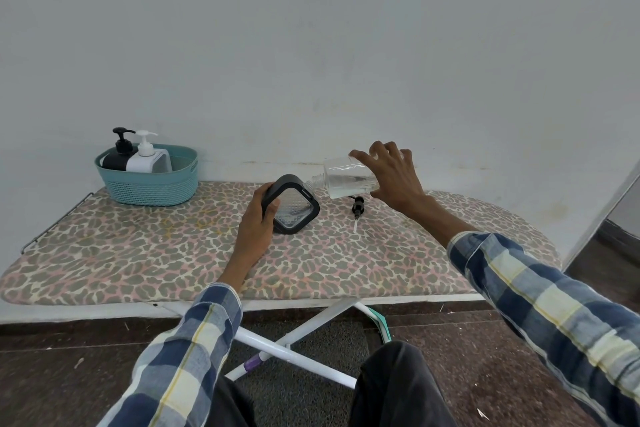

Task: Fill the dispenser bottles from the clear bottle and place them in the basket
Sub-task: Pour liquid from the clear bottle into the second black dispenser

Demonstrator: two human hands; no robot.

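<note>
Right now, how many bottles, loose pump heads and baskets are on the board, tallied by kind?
Dispenser bottles: 3 (black one and white one in the basket, black-framed one in the left hand)
Clear bottle: 1, in the right hand
Loose pump head: 1
Basket: 1
Total: 6

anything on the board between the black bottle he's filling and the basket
Nothing visible does. The ironing board is bare between the black dispenser bottle, gripped by the left hand, and the teal basket. The loose pump lies on the other side.
</note>
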